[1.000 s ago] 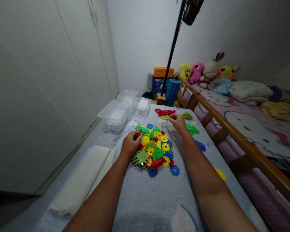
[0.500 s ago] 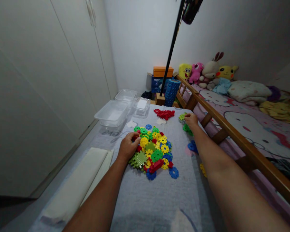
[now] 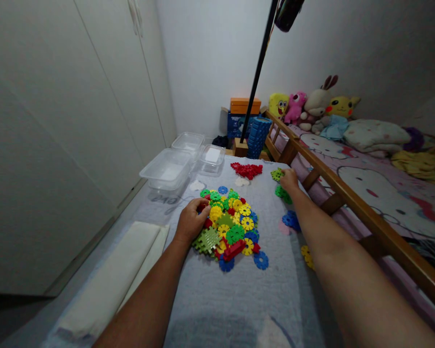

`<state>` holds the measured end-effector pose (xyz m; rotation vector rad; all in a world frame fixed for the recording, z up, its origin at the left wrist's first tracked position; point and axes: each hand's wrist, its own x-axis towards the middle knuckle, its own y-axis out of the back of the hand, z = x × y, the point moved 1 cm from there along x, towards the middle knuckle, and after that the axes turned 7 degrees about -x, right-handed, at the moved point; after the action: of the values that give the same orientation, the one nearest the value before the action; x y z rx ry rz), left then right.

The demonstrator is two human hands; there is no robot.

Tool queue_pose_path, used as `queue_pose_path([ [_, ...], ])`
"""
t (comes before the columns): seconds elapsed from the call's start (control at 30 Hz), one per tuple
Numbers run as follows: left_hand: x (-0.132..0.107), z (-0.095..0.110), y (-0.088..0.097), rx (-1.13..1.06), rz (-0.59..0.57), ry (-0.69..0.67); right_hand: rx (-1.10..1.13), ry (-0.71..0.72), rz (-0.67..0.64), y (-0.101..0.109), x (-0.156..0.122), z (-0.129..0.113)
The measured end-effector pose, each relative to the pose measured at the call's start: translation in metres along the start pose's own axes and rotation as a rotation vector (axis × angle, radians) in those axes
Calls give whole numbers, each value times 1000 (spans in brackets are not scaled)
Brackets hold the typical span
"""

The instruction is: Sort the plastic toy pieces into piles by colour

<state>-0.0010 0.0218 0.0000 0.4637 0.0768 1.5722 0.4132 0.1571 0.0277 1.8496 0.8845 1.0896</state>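
My left hand (image 3: pixel 193 220) rests at the left edge of a mixed pile of plastic building pieces, its fingers curled around a red piece (image 3: pixel 202 207). That pile holds yellow flower discs (image 3: pixel 247 223), green discs (image 3: pixel 235 234), blue discs (image 3: pixel 261 260), olive-green squares (image 3: pixel 209 239) and a red block (image 3: pixel 234 250). Far right on the table, my right hand (image 3: pixel 289 181) has its fingers closed at a light green toothed piece (image 3: pixel 276 174). Just below it lie green discs (image 3: pixel 282 194), then blue discs (image 3: pixel 290 219) and yellow discs (image 3: pixel 306 256), partly hidden by my right forearm.
Red pieces (image 3: pixel 246 170) form a heap at the table's far end. Clear plastic containers (image 3: pixel 166 166) stand at the back left, and a folded cream cloth (image 3: pixel 112 280) lies on the left. A wooden bed rail (image 3: pixel 333 183) runs along the right. A black pole (image 3: pixel 257 72) rises behind.
My right hand has shifted slightly right along with the light green piece. My left hand stays at the pile. The view has moved a little.
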Motion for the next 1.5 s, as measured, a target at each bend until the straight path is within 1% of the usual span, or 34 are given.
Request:
queue_pose_path([
  [0.1, 0, -1, 0, 0, -4, -4, -54, 20, 5, 3, -7, 4],
  [0.17, 0, -1, 0, 2, -5, -9, -104, 42, -16, 5, -11, 6],
  [0.27, 0, 0, 0, 5, -6, -15, -190, 99, -96, 4, -14, 7],
  [0.4, 0, 0, 0, 13, -5, -18, -247, 152, -214, -1, -15, 3],
  [0.53, 0, 1, 0, 8, -3, -16, -283, 134, -277, -4, -16, -1],
  [0.7, 0, 2, 0, 3, -4, -18, -275, 58, -317, -1, -17, -3],
  [0.87, 0, 2, 0, 7, 0, -19, -226, 9, -315, 2, -18, -5],
  [1.07, -1, -1, 0, 20, 5, -6, -123, 59, -237, 13, -21, -9],
  [1.13, -1, -2, 0, 13, 0, -4, -69, 108, -203, 21, -23, -15],
  [1.23, 0, -2, 0, 5, -3, -2, 90, 174, -174, 33, -35, -32],
  [1.3, 1, -2, 0, 4, -1, -3, 216, 195, -230, 40, -49, -47],
  [1.37, 1, -1, -1, 6, -2, -3, 333, 234, -321, 43, -67, -62],
  [1.5, 0, 1, 0, 21, -1, -12, 457, 353, -483, 40, -104, -88],
])
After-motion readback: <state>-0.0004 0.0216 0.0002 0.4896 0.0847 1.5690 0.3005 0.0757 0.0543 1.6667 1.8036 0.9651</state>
